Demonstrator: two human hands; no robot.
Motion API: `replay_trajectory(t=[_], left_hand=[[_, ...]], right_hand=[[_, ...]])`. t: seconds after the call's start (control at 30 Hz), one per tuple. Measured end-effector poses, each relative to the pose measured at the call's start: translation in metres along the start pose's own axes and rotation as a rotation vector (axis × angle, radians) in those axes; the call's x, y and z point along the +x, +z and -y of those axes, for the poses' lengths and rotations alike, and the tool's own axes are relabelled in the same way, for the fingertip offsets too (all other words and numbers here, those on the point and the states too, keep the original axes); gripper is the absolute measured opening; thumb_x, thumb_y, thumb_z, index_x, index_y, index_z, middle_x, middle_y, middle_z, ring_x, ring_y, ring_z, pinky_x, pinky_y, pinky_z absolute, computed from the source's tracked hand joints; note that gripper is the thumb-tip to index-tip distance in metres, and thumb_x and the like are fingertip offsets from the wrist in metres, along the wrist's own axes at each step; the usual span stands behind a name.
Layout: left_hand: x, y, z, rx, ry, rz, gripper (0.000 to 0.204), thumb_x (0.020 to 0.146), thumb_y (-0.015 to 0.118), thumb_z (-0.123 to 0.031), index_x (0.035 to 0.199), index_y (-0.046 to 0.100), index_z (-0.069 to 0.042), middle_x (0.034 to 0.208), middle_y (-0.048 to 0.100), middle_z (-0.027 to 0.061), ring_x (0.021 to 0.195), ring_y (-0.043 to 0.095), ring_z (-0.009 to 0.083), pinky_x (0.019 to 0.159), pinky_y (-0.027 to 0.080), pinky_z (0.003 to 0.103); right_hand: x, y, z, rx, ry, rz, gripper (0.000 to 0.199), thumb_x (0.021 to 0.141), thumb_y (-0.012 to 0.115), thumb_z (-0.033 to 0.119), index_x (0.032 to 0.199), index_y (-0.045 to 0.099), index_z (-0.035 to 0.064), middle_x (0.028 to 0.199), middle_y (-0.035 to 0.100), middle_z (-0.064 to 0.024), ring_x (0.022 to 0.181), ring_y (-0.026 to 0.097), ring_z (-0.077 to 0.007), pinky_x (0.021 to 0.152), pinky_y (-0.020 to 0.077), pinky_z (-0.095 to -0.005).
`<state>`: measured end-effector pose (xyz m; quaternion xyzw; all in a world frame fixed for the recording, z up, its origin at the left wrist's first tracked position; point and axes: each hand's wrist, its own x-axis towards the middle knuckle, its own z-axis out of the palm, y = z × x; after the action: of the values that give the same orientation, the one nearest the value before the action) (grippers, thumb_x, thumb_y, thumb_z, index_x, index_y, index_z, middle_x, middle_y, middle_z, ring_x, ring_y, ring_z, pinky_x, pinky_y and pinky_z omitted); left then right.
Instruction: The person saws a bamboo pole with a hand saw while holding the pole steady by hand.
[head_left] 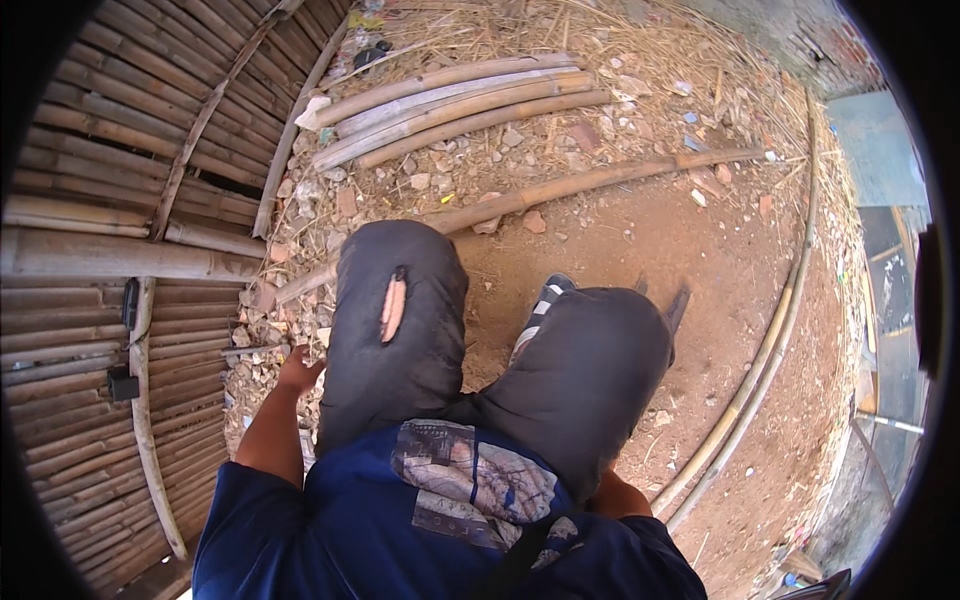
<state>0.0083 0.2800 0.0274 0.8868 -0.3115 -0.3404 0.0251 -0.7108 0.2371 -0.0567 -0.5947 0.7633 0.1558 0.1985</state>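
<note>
My left hand [299,372] is low beside my left thigh, over broken stone and brick rubble [262,385]. Its thumb and a finger are spread apart, and nothing shows between them. A thin grey stick [252,350] lies just beyond its fingertips. Of my right arm only a piece of forearm [617,496] shows beside my right thigh; the hand is hidden behind the leg. My bent knees, in dark trousers [400,260] torn over the left one, fill the middle. A long bamboo pole [560,187] lies on the ground past my knees.
Several cut bamboo lengths [465,105] lie side by side farther off. A bamboo slat wall [90,345] rises on my left, with a small black box [122,384] on it. Two long thin poles [757,385] curve along the right. Straw [720,85] litters the dirt ground.
</note>
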Motion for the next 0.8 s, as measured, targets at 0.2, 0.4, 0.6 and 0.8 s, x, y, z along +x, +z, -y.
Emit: replay_trajectory(t=[0.2,0.4,0.6,0.8], left_hand=[[-0.015,-0.026,-0.040,0.016,0.062,-0.044,0.063,0.087,0.078,-0.044,0.132,0.061,-0.003,0.123,0.071,0.0204,0.112,0.070,0.0345,0.097,0.055,0.042],[0.027,-0.022,-0.087,0.088,0.252,-0.216,0.053,0.089,0.075,-0.036,0.132,0.063,-0.007,0.129,0.066,0.0224,0.118,0.064,0.0384,0.104,0.050,0.045],[0.100,-0.027,-0.156,0.129,0.328,-0.258,0.062,0.087,0.076,-0.035,0.141,0.054,-0.013,0.142,0.056,0.0146,0.132,0.053,0.0364,0.111,0.043,0.048],[0.147,-0.017,-0.191,0.363,0.266,-0.148,0.063,0.097,0.057,-0.047,0.151,0.042,-0.017,0.156,0.043,0.0087,0.148,0.038,0.0302,0.123,0.023,0.057]], right_hand=[[-0.008,0.012,0.007,0.064,-0.062,0.107,0.046,0.103,0.059,0.031,0.143,0.051,0.0108,0.135,0.058,-0.0123,0.118,0.060,-0.0301,0.096,0.0531,-0.0430],[-0.005,-0.007,-0.003,0.197,-0.061,0.193,0.048,0.102,0.060,0.030,0.144,0.050,0.0088,0.134,0.059,-0.0113,0.118,0.061,-0.0274,0.096,0.0530,-0.0410],[-0.017,-0.051,-0.016,0.557,-0.062,0.256,0.049,0.101,0.060,0.030,0.144,0.050,0.0068,0.133,0.060,-0.0104,0.118,0.061,-0.0247,0.097,0.0529,-0.0390],[-0.033,-0.113,-0.023,1.019,-0.112,0.129,0.051,0.101,0.061,0.029,0.145,0.050,0.0048,0.133,0.062,-0.0094,0.117,0.062,-0.0220,0.097,0.0527,-0.0369]])
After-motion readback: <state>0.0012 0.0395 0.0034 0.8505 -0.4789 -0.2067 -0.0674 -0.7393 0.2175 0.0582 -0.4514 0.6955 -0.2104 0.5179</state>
